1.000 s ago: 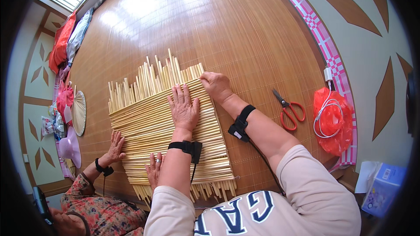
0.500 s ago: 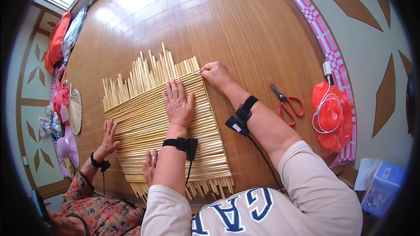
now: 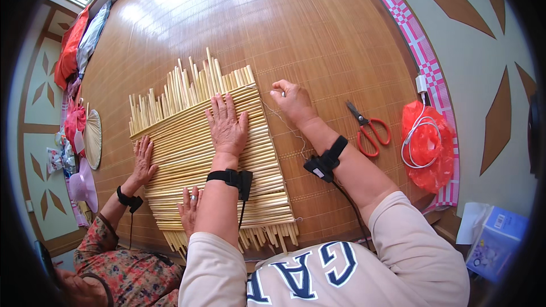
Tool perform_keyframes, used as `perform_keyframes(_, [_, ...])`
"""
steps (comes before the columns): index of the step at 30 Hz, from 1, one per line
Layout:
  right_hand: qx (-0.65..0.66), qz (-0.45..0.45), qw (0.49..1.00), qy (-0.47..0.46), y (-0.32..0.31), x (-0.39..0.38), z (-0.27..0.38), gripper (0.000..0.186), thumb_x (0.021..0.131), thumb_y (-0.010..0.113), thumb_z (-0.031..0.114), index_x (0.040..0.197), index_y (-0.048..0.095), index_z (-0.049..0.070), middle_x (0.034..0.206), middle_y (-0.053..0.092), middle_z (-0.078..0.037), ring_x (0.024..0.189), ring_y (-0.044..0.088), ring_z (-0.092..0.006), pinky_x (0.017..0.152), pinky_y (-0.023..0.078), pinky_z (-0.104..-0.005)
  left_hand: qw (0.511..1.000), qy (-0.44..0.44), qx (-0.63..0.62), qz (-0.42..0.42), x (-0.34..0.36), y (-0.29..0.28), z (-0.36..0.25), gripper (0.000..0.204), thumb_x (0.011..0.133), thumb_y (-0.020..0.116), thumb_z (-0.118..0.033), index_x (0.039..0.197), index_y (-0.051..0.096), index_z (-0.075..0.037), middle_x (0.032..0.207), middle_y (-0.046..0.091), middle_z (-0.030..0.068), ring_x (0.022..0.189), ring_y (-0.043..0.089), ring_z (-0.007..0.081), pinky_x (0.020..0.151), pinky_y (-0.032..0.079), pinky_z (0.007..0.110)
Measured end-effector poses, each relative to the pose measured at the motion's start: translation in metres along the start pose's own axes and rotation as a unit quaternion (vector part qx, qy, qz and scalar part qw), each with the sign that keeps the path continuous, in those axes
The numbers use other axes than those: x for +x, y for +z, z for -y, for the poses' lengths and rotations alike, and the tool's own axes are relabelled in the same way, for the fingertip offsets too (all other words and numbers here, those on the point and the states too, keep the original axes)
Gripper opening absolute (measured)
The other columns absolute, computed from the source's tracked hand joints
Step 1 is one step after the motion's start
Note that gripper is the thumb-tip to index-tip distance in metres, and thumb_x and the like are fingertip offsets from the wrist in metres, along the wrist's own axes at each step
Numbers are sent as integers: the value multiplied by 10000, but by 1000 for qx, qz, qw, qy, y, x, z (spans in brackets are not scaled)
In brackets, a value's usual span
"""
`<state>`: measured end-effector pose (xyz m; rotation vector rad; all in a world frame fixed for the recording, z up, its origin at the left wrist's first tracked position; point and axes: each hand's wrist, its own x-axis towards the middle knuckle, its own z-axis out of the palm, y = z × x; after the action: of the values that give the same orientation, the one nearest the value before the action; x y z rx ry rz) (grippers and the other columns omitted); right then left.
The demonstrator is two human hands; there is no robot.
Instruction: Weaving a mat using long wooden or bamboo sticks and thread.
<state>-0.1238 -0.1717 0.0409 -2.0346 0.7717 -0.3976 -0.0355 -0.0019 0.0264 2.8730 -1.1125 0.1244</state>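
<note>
Pale wooden sticks lie side by side in a tied panel [image 3: 210,162], with more sticks crosswise beneath, jutting out unevenly at the far and near ends. My left hand [image 3: 228,128] rests flat on the panel's upper right part, fingers spread. Off the panel's far right corner, my right hand [image 3: 297,104] is raised with its fingers curled together. A small shiny spot shows at those fingers; what they hold is too small to make out. Thin thread [image 3: 287,123] runs loosely from the panel's right edge beneath my right hand toward the wrist strap [image 3: 324,160].
A co-worker's hand [image 3: 144,162] lies at the panel's left edge, the other [image 3: 189,207] near its front. Red-handled scissors [image 3: 369,131] lie to the right, near a red plastic bag [image 3: 426,150] with a white cable. A hand fan [image 3: 92,139] is at the left.
My right hand has pulled away from the panel's corner, out to the right, fingers still curled. My left hand stays flat on the sticks. The whole view has shifted slightly.
</note>
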Motion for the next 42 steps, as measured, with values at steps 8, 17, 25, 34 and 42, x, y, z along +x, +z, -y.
perform_keyframes(8, [-164,30,976,-140,23,8,14,398,837,517,247,1210,489,111,725,633,-179,685,633,-321,611,501,-421,1000,5,-1,-13,1,-1,-10,640,885,376,-411,1388,229,-43,1446,198,170,1359,116,296,1092,62,452])
perform_keyframes(17, [-24,-28,994,-102,27,12,-9,333,847,501,273,1138,579,132,814,634,-195,734,628,-335,653,501,-426,999,12,-14,-28,-1,-2,-7,633,879,409,-387,1385,242,-46,1446,200,167,1360,117,292,1092,61,455])
perform_keyframes(25, [-91,36,988,-116,23,2,6,343,841,506,273,1139,573,117,802,637,-189,731,629,-334,651,503,-418,1000,11,-4,-15,-2,-2,-3,633,879,401,-397,1387,243,-54,1450,191,161,1364,100,287,1094,40,452])
perform_keyframes(34, [-55,-43,991,-118,29,22,21,191,778,552,190,919,583,64,786,638,-165,725,626,-330,641,499,-420,1000,11,-5,-15,-2,-4,-5,658,876,397,-426,1391,227,-54,1447,192,168,1359,113,298,1094,42,459])
perform_keyframes(42, [-63,-74,987,-131,21,44,-6,103,792,522,164,749,563,79,721,629,-145,668,618,-312,569,494,-407,1000,9,0,-6,-3,-5,-8,661,877,402,-417,1397,207,-59,1446,189,168,1358,119,294,1095,54,456])
